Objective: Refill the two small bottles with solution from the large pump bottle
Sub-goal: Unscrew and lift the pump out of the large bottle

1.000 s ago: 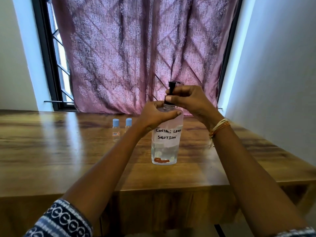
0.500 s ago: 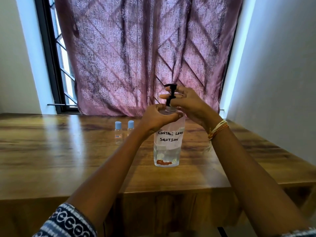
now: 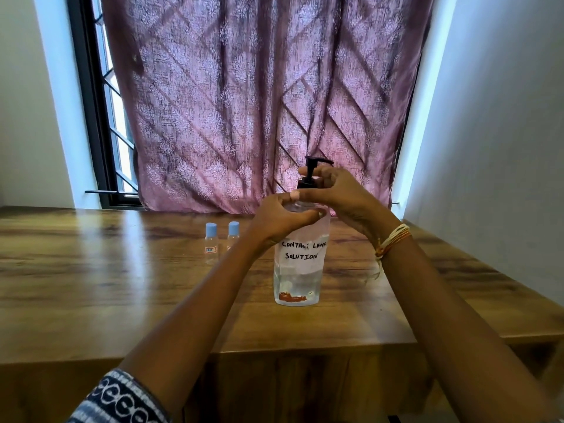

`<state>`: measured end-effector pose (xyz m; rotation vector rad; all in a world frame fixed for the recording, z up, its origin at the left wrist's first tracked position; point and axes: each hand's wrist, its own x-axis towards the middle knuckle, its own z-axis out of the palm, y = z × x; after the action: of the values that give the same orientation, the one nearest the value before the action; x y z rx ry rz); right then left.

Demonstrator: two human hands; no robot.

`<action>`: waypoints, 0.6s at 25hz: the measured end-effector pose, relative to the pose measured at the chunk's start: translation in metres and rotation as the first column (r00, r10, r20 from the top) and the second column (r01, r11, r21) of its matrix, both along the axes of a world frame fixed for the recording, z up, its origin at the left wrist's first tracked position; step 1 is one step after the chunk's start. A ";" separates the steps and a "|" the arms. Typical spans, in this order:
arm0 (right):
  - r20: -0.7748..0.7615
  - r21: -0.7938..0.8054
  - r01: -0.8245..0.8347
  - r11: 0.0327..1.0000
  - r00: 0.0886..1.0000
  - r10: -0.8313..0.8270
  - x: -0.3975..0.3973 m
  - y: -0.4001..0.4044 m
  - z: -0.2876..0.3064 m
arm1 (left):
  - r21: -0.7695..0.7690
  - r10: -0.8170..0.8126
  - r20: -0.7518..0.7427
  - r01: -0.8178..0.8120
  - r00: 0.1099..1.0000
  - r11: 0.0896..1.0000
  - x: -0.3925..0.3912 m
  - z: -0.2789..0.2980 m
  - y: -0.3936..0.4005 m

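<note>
Clear plastic forms the pump bottle [image 3: 300, 270], which stands upright near the front edge of the wooden table [image 3: 91, 300], its long axis vertical and its handwritten label facing the wearer. A shallow layer of liquid sits at the bottom. The left hand [image 3: 282, 219] is wrapped around the bottle's shoulder, fingers curled closed on it, holding it steady. The right hand [image 3: 335, 193] is closed around the black collar at the base of the pump [image 3: 311, 174], directly above the left hand; the pump head and spout rise clear above the fingers. The grip appears suited to unscrewing the pump from the neck, though whether the collar is loose cannot be told. Both small bottles [image 3: 222, 241] stand upright side by side, blue caps on, behind and to the left of the pump bottle, apart from it. The right one of the pair is partly hidden by the left forearm. They lie nearer the left hand than the right. Judgement: refilling has not begun, since both caps remain fitted. The coming move turns on the vertical axis shared by bottle and pump; the lower hand must resist rotation while the upper hand turns, or the bottle may tip.
</note>
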<state>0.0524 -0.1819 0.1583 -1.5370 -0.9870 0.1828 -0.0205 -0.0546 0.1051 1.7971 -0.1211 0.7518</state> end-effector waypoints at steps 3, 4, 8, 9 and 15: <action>0.047 0.051 0.140 0.989 0.989 -0.143 0.003 -0.001 0.001 | -0.010 0.000 0.003 0.000 1.000 1.000 0.001 0.000 0.000; 0.005 0.074 0.084 0.994 0.996 -0.085 0.003 -0.001 0.001 | -0.014 0.004 0.005 -0.003 1.000 1.000 0.002 0.000 0.000; -0.035 0.040 -0.043 0.998 0.998 0.045 -0.002 0.000 0.000 | -0.004 0.008 0.004 -0.008 1.000 1.000 0.004 -0.001 0.002; -0.002 0.026 0.017 1.000 1.000 -0.017 -0.004 0.001 0.000 | 0.001 0.017 0.007 -0.017 1.000 1.000 0.003 -0.001 0.002; -0.098 0.118 -0.024 0.993 0.995 0.036 -0.008 -0.001 0.002 | 0.005 0.022 0.014 -0.022 1.000 1.000 0.002 0.000 0.001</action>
<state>0.0441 -0.1825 0.1601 -1.3938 -0.9261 0.2172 -0.0182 -0.0539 0.1048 1.8013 -0.1129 0.7804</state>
